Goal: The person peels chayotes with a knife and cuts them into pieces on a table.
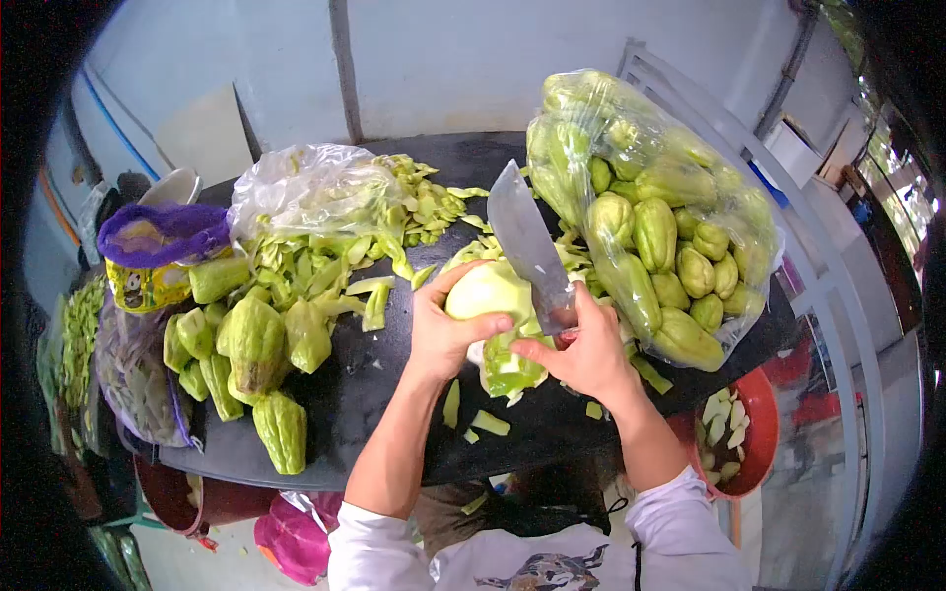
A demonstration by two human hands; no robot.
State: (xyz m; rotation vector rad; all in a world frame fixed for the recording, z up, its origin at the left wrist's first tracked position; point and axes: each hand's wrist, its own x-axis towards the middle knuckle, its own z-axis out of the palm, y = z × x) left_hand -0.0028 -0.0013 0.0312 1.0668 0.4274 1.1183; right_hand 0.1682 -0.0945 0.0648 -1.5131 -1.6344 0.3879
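A pale, peeled chayote (pixel 486 294) is gripped in my left hand (pixel 448 320), its fingers curled round the left side. My right hand (pixel 589 350) is closed on the handle of a large cleaver (pixel 529 231), whose wide blade points up and away, beside the chayote's right side. Just below the chayote lies a cut green piece (pixel 512 372) with bright flesh, between my hands. Peel strips (pixel 491 424) are scattered on the black table (pixel 394 364). Several unpeeled chayotes (pixel 258 345) sit to the left.
A clear plastic bag full of chayotes (pixel 680 236) stands at the right. Another plastic bag (pixel 301 192) lies by a peel heap (pixel 424 202) at the back. On the left are a purple-rimmed bag (pixel 163 236) and a net bag (pixel 143 364). A red bucket (pixel 764 433) holds pale pieces below right.
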